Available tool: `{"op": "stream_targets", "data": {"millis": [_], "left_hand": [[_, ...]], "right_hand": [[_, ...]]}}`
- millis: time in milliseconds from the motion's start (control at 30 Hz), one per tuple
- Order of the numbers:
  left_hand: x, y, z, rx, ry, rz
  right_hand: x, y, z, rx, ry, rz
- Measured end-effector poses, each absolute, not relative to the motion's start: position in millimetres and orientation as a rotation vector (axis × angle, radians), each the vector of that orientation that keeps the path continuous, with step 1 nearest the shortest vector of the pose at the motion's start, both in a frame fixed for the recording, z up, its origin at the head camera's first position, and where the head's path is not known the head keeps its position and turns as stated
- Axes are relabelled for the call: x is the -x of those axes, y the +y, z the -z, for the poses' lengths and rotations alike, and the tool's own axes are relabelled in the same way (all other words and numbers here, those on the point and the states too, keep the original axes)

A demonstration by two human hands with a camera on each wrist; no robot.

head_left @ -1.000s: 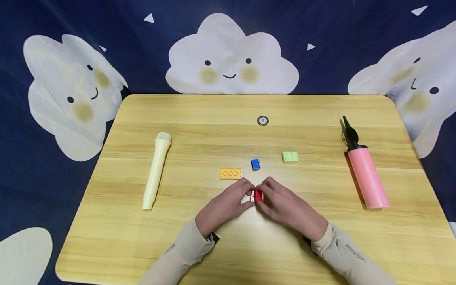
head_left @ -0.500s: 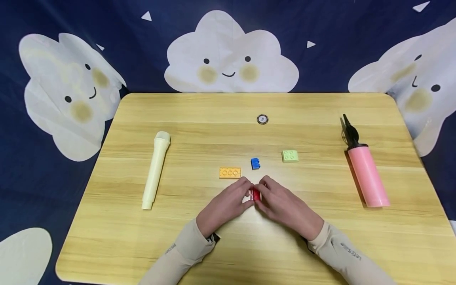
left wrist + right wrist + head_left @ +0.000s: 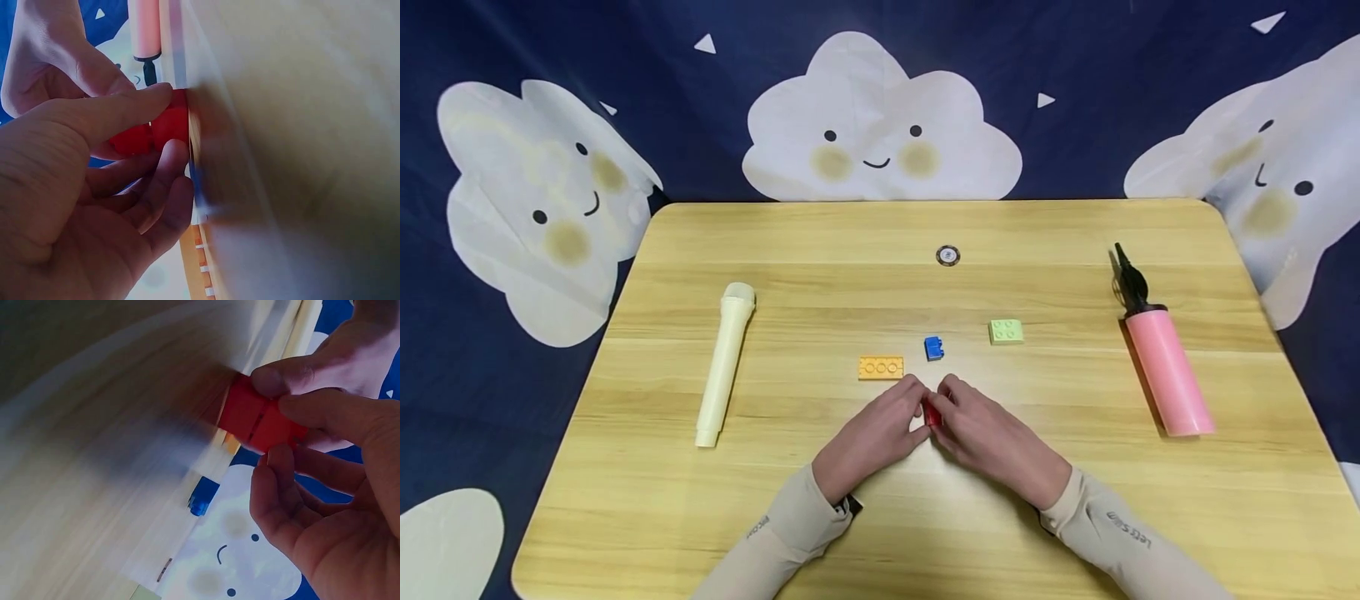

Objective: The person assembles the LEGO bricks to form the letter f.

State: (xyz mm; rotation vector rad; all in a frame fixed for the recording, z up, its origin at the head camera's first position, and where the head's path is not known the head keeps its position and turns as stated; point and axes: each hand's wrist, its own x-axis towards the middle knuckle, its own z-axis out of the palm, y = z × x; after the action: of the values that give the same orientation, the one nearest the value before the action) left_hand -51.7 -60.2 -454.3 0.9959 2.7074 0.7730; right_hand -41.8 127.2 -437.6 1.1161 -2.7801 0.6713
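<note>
Two red toy building bricks, a lower brick (image 3: pixel 240 409) and an upper brick (image 3: pixel 282 429), sit one on the other with a thin seam between them, right at the tabletop. My left hand (image 3: pixel 876 429) pinches the lower one between thumb and fingers. The upper one is pinched by my right hand (image 3: pixel 996 442), whose fingers meet those of the left. From the head view only a narrow strip of red (image 3: pixel 932 412) shows between the fingertips. Just beyond the hands lie a blue brick (image 3: pixel 933 348) on its side and an orange brick (image 3: pixel 881 367).
A pale green brick (image 3: pixel 1006 332) is right of the blue one. Farther back lies a round black-rimmed chip (image 3: pixel 948 255). A cream toy microphone (image 3: pixel 726 362) is on the left, a pink hand pump (image 3: pixel 1168 371) on the right. The wooden table (image 3: pixel 820 242) meets a dark blue cloud-print cloth.
My right hand has moved slightly left toward the left hand. The studs visible between the red bricks a second ago are now hidden, and the bricks sit closer together. The head view shifted a little.
</note>
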Motion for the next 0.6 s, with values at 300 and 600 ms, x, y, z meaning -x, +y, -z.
{"op": "stream_targets", "data": {"millis": [300, 600], "left_hand": [[52.3, -61.2, 455.1, -0.976, 2.717, -0.720], [54.6, -64.9, 455.0, -0.966, 2.721, -0.706]], "right_hand": [[40.6, 124.0, 437.4, -1.108, -2.801, -0.653], [42.0, 123.2, 436.7, -1.115, -2.825, -0.633]]}}
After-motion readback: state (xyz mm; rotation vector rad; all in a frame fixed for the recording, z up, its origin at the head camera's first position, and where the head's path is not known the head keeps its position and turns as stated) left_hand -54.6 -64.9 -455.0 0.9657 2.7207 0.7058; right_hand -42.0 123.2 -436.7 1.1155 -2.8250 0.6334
